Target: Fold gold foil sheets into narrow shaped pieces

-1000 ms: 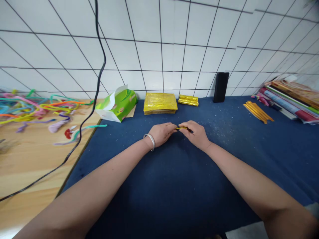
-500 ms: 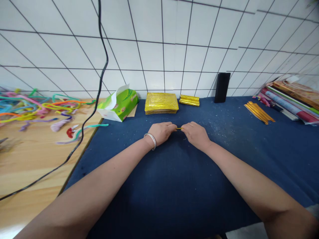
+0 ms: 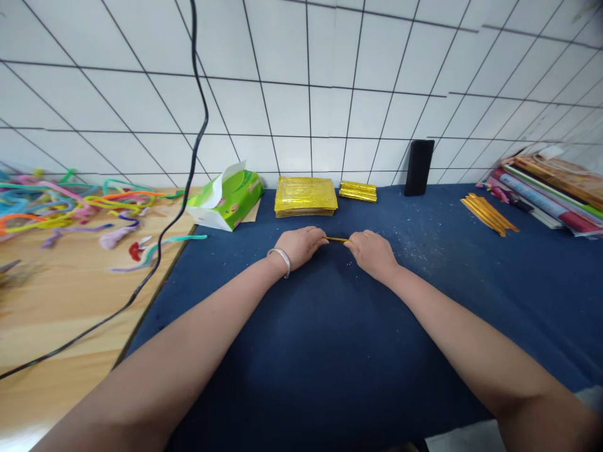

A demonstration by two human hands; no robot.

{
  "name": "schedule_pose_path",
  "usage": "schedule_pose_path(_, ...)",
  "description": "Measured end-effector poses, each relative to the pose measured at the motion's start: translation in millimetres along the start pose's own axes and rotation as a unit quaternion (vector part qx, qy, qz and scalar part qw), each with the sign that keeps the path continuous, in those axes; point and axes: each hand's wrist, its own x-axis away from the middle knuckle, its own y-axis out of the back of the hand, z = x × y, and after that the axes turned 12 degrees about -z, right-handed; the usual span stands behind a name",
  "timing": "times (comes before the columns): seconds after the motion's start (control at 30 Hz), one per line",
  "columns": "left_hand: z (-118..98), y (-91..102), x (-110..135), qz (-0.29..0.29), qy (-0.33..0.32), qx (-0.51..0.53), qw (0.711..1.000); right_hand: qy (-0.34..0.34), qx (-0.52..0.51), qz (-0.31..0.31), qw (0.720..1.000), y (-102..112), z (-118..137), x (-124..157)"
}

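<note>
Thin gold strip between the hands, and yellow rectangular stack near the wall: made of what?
Thin gold strip: possibly metallic-finish foil paper, given its colour; too small to confirm.
Yellow rectangular stack: likely glossy foil-coated paper, from bright glints and thin layered edges.

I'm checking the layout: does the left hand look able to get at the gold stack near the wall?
Probably yes: only blue cloth shows between the left hand and the gold stack, though that hand holds a gold strip.
</note>
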Motion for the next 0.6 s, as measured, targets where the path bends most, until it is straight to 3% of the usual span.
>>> schedule_pose_path(0.17, 19, -4.2, -3, 0.007, -0.003, 0.135, 0.991, 0.012, 0.004, 0.002, 1.0, 1, 0, 0)
schedule_pose_path(0.3, 31, -4.4, -3, 0.027, 0.048, 0.244, 0.968, 0.012, -0.008, 0.006, 1.0, 0, 0, 0)
schedule_pose_path(0.4, 32, -3.1, -2, 0.033, 0.088, 0.269, 0.959, 0.01, -0.012, 0.01, 1.0, -1, 0, -1)
schedule_pose_path(0.6, 25, -0.3, -3, -0.007, 0.085, 0.254, 0.963, 0.005, -0.02, 0.011, 1.0, 0, 0, -2)
